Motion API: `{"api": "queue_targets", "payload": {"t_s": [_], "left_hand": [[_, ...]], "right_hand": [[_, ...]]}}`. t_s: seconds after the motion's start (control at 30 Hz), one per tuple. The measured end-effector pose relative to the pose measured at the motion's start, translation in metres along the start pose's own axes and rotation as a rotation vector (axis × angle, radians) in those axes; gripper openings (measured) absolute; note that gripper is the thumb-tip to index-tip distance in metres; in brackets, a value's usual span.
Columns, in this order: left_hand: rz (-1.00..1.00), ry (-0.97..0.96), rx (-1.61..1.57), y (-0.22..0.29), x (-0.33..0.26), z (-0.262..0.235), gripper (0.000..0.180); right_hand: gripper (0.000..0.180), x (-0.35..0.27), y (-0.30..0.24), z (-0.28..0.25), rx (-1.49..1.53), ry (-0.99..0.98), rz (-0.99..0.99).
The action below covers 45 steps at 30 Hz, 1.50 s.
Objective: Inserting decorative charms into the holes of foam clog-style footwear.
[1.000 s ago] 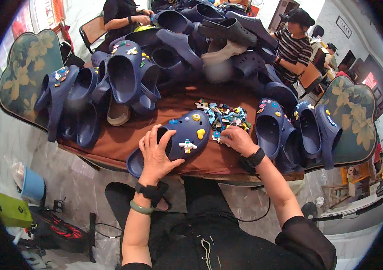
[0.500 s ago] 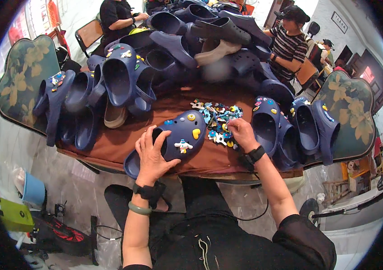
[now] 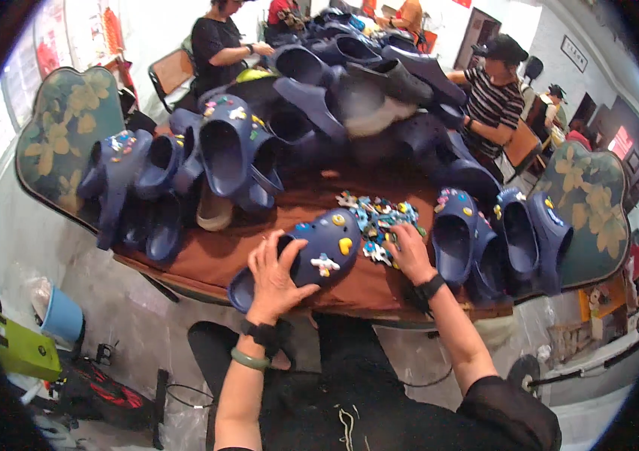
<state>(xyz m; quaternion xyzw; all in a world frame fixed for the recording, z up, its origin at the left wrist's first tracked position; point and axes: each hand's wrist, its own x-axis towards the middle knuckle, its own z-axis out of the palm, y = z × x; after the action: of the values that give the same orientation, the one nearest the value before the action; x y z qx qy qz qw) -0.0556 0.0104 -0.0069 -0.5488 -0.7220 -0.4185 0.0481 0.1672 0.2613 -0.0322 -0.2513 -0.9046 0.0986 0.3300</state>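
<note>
A navy clog (image 3: 328, 249) lies on the brown cloth in front of me, its toe pointing away and to the right. Several charms are set in its upper, among them a yellow heart and a white figure. My left hand (image 3: 274, 279) rests over the clog's opening, thumb and fingers spread along its side. To the right of the clog is a pile of small colourful shoe charms (image 3: 376, 218). At the pile's near right edge is my right hand (image 3: 412, 255), fingers bent down among the charms; whether a charm is between the fingertips cannot be made out.
Navy clogs with charms stand at the left (image 3: 225, 150) and right (image 3: 455, 233) of the brown-covered table (image 3: 192, 252). A large heap of plain clogs (image 3: 304, 68) rises at the back. Other people work beyond it. A blue bucket (image 3: 62, 314) stands on the floor at left.
The whole view has shifted, so the table sits lower and further right. My right hand stays at the charm pile, its fingers moved slightly. My left hand keeps its place on the clog.
</note>
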Motion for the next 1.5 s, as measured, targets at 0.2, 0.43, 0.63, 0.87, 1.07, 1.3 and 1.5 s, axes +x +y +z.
{"api": "queue_targets", "payload": {"t_s": [0.2,0.43,0.63,0.87,1.07,1.3,1.5], "left_hand": [[0.039,-0.014,0.078,0.001,-0.004,-0.008,0.093],[-0.044,0.032,-0.037,0.023,0.015,0.002,0.069],[-0.291,-0.306,0.129,-0.046,-0.015,-0.055,0.031],[-0.220,-0.108,0.133,-0.040,-0.041,-0.055,0.016],[-0.473,-0.015,-0.149,-0.031,-0.061,-0.100,0.019],[-0.290,0.335,0.029,-0.107,0.021,-0.199,0.025],[-0.544,0.553,-0.408,-0.206,0.114,-0.233,0.037]], "right_hand": [[0.029,-0.039,-0.062,-0.024,0.117,0.078,-0.055],[0.016,-0.098,-0.054,-0.017,0.140,0.109,0.017],[0.019,-0.083,-0.054,0.004,0.145,0.088,-0.092],[0.013,-0.093,-0.067,-0.012,0.128,0.136,0.027],[0.014,-0.092,-0.061,-0.001,0.102,0.118,-0.006],[0.018,-0.086,-0.061,-0.001,0.108,0.125,0.017],[0.019,-0.088,-0.058,-0.006,0.106,0.088,-0.030]]}}
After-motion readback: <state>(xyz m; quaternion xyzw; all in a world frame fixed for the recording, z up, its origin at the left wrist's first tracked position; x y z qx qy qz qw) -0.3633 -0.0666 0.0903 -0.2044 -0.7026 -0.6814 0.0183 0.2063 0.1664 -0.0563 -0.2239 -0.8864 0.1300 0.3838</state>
